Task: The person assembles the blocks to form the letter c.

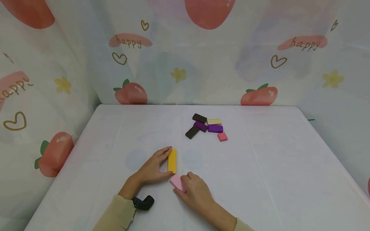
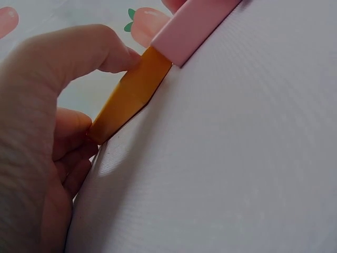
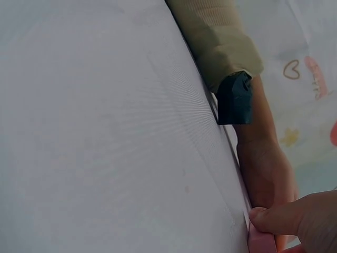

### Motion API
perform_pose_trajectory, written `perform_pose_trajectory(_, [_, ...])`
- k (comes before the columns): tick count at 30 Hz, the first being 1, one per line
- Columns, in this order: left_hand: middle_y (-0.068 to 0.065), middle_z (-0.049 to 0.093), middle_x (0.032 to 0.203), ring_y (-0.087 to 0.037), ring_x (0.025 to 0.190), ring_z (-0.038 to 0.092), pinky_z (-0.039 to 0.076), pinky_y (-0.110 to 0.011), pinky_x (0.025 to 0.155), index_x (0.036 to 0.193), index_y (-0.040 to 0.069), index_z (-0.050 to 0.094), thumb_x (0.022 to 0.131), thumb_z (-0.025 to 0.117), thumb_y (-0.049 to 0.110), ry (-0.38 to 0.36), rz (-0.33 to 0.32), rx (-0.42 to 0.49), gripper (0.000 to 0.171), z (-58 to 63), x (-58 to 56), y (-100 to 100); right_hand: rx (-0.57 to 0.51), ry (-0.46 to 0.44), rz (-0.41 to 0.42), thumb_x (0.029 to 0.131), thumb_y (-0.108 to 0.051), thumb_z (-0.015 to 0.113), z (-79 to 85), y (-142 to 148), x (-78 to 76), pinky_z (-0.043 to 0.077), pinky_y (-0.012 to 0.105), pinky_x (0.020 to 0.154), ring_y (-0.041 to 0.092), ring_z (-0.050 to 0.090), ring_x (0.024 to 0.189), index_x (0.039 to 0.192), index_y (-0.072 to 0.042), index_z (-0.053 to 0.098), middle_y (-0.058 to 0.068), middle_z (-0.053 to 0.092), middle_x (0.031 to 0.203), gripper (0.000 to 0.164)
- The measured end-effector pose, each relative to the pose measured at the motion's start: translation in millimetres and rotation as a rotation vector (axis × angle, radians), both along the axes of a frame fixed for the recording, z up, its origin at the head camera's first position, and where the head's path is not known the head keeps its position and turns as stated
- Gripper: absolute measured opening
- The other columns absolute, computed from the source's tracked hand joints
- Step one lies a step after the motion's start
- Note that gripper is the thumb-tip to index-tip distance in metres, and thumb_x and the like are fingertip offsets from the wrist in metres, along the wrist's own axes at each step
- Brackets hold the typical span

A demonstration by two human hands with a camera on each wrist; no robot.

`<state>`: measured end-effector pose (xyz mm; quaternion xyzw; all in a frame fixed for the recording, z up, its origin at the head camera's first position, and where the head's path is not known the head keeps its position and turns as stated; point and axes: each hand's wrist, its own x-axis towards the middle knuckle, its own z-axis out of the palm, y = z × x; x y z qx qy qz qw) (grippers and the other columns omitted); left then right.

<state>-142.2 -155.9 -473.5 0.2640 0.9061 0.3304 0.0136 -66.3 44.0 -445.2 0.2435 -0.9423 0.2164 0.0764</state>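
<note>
Centrally on the white bench (image 1: 260,166), the left hand (image 1: 151,167) and right hand (image 1: 198,191) work close together, each with its grip closed about one block. The yellow block (image 1: 172,162), its long axis running away from the person, lies on the inner side of the left hand, held between thumb and fingers near its two ends. The pink block (image 1: 177,182), pinched by the right hand, slants rightward and nearer from the yellow block's near end, the two touching or just apart.
</note>
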Motion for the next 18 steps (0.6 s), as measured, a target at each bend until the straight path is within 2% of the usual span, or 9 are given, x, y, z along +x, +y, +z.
perform_pose_trajectory(8, [-0.001, 0.030, 0.147, -0.017, 0.132, 0.028, 0.029, -0.041, 0.104, 0.142, 0.007, 0.034, 0.075, 0.068, 0.040, 0.021, -0.002, 0.001, 0.082, -0.9, -1.0, -0.5, -0.001, 0.025, 0.005, 0.073, -0.035, 0.077, -0.9, -0.4, -0.2, 0.034, 0.015, 0.047, 0.007, 0.038, 0.056, 0.091, -0.003, 0.067, 0.000, 0.052, 0.073, 0.038])
perform_pose_trajectory(18, [-0.002, 0.029, 0.147, -0.017, 0.132, 0.027, 0.028, -0.040, 0.105, 0.142, 0.006, 0.033, 0.075, 0.068, 0.041, 0.011, -0.008, -0.001, 0.083, 0.2, -0.4, -0.5, -0.001, 0.023, 0.009, 0.073, -0.035, 0.077, -0.3, -0.6, 0.5, 0.033, 0.015, 0.047, 0.007, 0.038, 0.057, 0.091, -0.004, 0.066, 0.000, 0.051, 0.073, 0.038])
